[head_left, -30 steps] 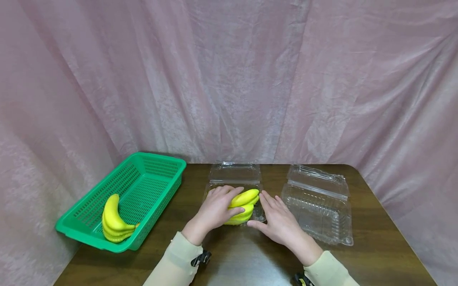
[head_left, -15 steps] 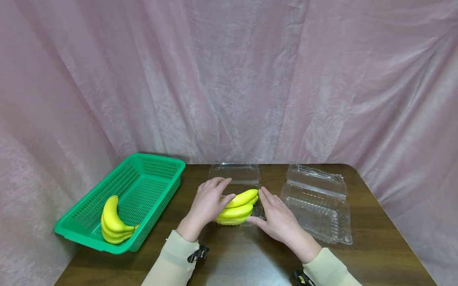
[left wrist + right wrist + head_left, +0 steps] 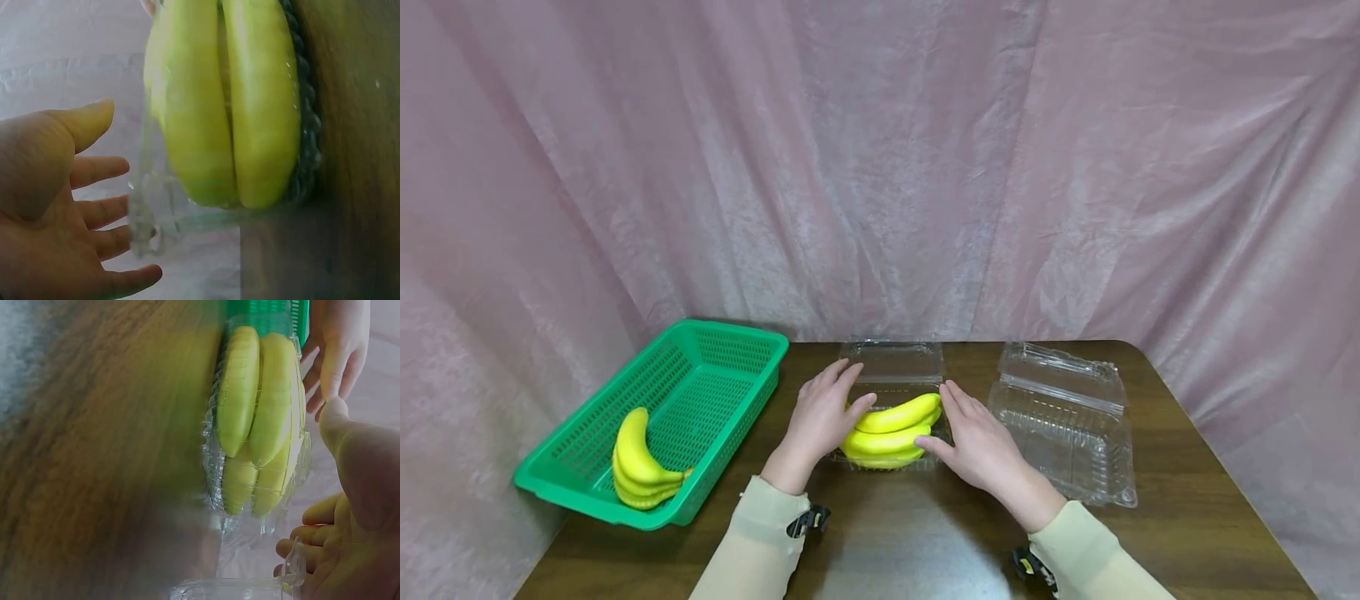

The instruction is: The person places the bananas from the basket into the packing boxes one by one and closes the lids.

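Note:
In the head view a bunch of yellow bananas [image 3: 891, 437] lies in a clear plastic clamshell container [image 3: 891, 364], whose lid is folded back toward the curtain. My left hand [image 3: 820, 412] is at the left end of the bunch, fingers spread and holding nothing. The left wrist view has this hand [image 3: 56, 206] beside the container wall, thumb apart from the fruit. At the other end, my right hand [image 3: 973, 437] has its fingers extended by the banana tips. From the right wrist, the bananas [image 3: 272, 400] show through the ribbed wall, with the right hand [image 3: 350, 512] alongside.
A green plastic basket [image 3: 760, 400] stands at the left, with another banana bunch [image 3: 640, 458] in its near end. On the right a second clear container [image 3: 1063, 442] lies with its lid folded back. A pink curtain [image 3: 880, 167] hangs behind the wooden table [image 3: 917, 542].
My left hand has let go of the bananas and drawn back leftward, uncovering their left end. The bunch sits slightly farther left, and the right hand stays near its tips.

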`<state>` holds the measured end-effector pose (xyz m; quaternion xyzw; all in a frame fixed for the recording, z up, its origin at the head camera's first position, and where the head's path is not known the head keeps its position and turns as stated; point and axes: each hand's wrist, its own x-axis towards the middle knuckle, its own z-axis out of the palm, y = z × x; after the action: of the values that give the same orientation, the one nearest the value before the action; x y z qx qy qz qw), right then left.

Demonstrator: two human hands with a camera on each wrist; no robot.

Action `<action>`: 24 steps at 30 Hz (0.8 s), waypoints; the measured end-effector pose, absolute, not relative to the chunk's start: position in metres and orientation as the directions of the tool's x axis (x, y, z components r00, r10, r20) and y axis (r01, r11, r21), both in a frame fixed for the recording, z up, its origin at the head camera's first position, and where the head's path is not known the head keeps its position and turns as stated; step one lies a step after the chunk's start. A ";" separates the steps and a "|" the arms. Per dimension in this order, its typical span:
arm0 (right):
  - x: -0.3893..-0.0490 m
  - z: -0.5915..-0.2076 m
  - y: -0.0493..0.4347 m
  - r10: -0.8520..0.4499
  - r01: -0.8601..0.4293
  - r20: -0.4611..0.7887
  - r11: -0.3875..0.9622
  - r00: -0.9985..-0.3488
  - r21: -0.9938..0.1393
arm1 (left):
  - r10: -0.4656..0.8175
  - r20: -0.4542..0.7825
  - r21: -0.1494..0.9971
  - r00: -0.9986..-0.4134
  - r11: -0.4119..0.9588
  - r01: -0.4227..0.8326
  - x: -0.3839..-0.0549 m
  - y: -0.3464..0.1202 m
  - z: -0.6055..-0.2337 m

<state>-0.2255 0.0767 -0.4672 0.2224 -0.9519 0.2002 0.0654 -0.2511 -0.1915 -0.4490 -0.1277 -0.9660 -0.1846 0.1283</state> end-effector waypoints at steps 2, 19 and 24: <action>-0.228 -0.466 0.076 -0.395 -0.448 0.214 0.821 -0.893 -0.354 | 0.191 0.278 0.331 -0.941 0.901 0.280 -0.255 -0.193 -0.451; -0.251 -0.454 0.063 -0.333 -0.363 0.144 0.843 -0.932 -0.398 | 0.130 0.145 0.474 -0.981 0.861 0.184 -0.281 -0.214 -0.465; -0.259 -0.455 0.062 -0.310 -0.319 0.091 0.851 -0.946 -0.418 | 0.101 0.105 0.514 -0.989 0.846 0.141 -0.283 -0.218 -0.468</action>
<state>-0.2593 0.0619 -0.4548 0.1634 -0.9619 0.2189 0.0102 -0.2834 -0.2181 -0.4685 -0.0633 -0.9600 -0.2703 0.0370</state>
